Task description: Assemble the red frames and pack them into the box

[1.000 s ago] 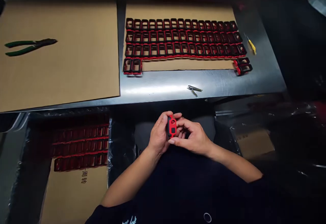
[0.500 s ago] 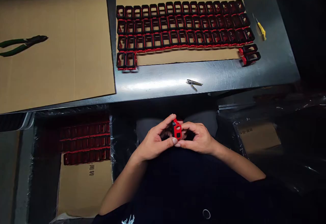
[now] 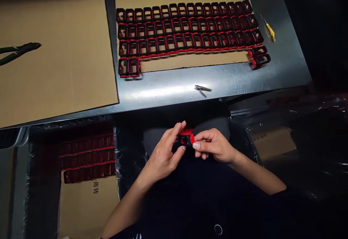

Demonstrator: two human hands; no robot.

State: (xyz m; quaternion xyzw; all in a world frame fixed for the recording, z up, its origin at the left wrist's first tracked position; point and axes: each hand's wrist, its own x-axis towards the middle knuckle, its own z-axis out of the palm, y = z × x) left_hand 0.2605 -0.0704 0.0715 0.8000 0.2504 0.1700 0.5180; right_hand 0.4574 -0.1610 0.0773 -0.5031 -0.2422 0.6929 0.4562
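Observation:
A small red-and-black rectangular housing (image 3: pixel 187 138) is held in front of my body, below the table's front edge. My left hand (image 3: pixel 165 155) takes its left side between straight fingers and the thumb. On the other side my right hand (image 3: pixel 216 146) pinches its red end between thumb and fingers. The piece lies tilted, and the left fingers hide part of it. Rows of like red-and-black housings (image 3: pixel 179 41) stand close together on a cardboard sheet (image 3: pixel 190 62) on the metal table. Two more of them (image 3: pixel 261 60) lie on their sides at the right.
Small nippers (image 3: pixel 202 89) lie near the table's edge (image 3: pixel 163 96). A yellow-handled tool (image 3: pixel 270 32) is at the right, and green-handled pliers (image 3: pixel 20 50) rest on the left cardboard (image 3: pixel 67 83). A lined box at lower left holds rows of housings (image 3: pixel 89 172); another lined box with cardboard (image 3: pixel 274 145) stands at right.
The housing has been turned between my hands, from its red face upright to lying tilted. My right fingers have shifted to its red end. The whole view has moved slightly.

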